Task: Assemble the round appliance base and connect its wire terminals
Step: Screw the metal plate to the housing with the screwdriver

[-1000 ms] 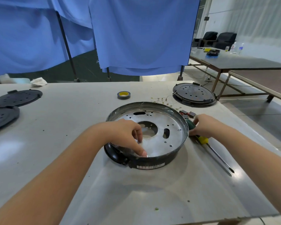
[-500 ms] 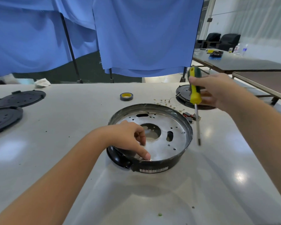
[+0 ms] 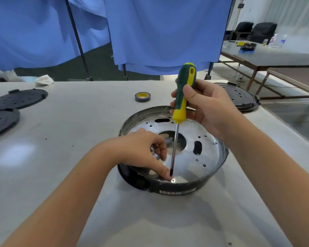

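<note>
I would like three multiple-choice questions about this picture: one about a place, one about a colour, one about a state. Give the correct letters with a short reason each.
1. Where is the roll of tape?
A. inside the round base
B. on the table beyond the round base
C. in the left hand

2. Which colours has the screwdriver handle?
A. red and black
B. blue and white
C. green and yellow

3. What is the right hand doing?
A. lying flat on the table
B. holding the screwdriver handle
C. pulling a wire

Answers:
1 B, it lies on the table behind the round base.
2 C, both colours show.
3 B, its fingers wrap the handle; the tip is near the screw by the left hand.
</note>
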The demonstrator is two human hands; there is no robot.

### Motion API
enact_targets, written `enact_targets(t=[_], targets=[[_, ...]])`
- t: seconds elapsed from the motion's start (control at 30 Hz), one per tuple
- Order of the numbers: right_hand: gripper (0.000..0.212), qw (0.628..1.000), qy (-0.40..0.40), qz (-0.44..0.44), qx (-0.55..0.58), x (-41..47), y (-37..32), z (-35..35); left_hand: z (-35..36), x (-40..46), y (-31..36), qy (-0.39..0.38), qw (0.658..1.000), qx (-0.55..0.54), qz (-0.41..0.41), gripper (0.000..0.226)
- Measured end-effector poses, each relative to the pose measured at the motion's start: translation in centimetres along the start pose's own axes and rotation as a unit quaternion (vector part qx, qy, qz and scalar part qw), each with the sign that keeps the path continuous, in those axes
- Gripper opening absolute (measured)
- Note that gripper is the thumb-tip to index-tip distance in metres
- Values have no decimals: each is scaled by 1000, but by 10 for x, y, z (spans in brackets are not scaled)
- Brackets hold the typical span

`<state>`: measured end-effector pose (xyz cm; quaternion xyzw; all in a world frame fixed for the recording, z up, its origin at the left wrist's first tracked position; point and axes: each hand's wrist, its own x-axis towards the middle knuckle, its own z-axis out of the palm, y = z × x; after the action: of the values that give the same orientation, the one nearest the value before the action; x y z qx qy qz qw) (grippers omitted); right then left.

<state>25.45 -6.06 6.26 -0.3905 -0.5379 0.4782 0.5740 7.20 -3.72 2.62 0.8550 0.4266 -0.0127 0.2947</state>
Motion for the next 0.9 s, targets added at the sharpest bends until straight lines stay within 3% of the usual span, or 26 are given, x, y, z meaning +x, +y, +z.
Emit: enact_targets(t=[0.43, 0.73, 0.83, 0.9], targets=[[31, 998, -54, -24, 28, -6, 6, -2, 6, -9, 1, 41, 999, -16, 2, 42], [34, 975, -187, -83, -82, -16, -21, -1, 5, -9, 1, 40, 999, -20, 2, 38], [44, 970, -189, -83, -124, -12, -33, 3, 7, -10, -1, 50, 998, -27, 9, 37], [56, 963, -173, -96, -181, -11, -40, 7, 8, -12, 0, 81, 994, -59, 44, 24]])
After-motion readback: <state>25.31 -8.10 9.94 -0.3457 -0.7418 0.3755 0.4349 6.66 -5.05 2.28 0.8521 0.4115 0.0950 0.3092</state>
